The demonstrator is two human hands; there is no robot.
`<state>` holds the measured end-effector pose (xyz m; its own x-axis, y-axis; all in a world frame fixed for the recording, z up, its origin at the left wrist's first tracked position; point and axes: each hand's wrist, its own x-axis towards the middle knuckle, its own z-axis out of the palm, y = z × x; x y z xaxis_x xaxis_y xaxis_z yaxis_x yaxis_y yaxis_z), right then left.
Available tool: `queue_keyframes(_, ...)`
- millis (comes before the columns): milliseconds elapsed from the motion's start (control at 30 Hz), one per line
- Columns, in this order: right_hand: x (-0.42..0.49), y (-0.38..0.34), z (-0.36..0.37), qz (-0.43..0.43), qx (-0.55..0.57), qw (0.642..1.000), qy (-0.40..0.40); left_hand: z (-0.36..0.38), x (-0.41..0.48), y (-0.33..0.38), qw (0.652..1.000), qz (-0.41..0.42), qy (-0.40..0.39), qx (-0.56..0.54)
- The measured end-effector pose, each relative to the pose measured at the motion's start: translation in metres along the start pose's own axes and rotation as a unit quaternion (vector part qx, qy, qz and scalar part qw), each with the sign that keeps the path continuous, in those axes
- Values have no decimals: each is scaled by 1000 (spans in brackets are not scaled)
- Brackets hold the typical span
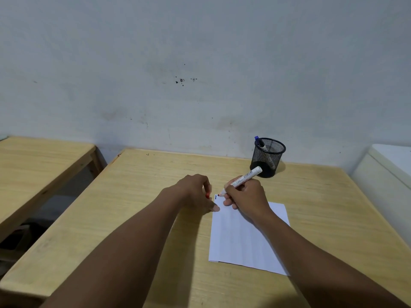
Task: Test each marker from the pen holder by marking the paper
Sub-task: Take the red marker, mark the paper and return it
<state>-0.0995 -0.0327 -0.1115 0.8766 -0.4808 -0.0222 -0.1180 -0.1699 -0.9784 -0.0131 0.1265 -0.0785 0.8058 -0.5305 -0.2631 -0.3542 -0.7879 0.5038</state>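
Note:
A white sheet of paper point(242, 238) lies on the wooden table point(142, 218), with a short blue mark point(215, 197) near its far left corner. My right hand point(244, 196) grips a white marker point(246, 176) whose red tip touches the paper just right of that mark. My left hand point(196, 192) rests at the paper's left edge, thumb on the corner, fingers curled around a red cap point(207, 195) that is mostly hidden. A black mesh pen holder point(268, 157) stands at the back right with a blue-capped marker point(260, 142) leaning inside it.
A second wooden table point(40, 165) stands to the left across a narrow gap. A white cabinet or appliance point(387, 172) borders the table on the right. A stained pale wall point(200, 74) rises directly behind the table.

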Motion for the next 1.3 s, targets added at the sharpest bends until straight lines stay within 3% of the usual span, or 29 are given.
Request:
queue_keyframes(333, 0, 0, 1, -7, -38, 999, -16, 0, 5, -1, 1000, -7, -2, -2)
queue_keyframes(500, 1, -7, -3, 41, 80, 996, 23, -4, 8, -5, 999, -2, 6, -32)
queue_keyframes(633, 8, -29, -14, 40, 100, 993, 46, -14, 10, -12, 994, 30, -1, -110)
queue_keyframes(767, 18, -67, -30, 33, 121, 991, 44, -27, 4, -1, 940, 42, 43, -335)
queue_keyframes(867, 21, -92, -41, 45, 153, 987, 22, -40, 1, 12, 897, 58, 54, -435)
queue_keyframes(1100, 18, -115, -50, 30, 214, 976, 4, -46, 0, 35, 837, 67, 39, -541)
queue_keyframes(1300, 17, -115, -50, 27, 211, 977, 1, -44, 2, 49, 821, 71, 26, -566)
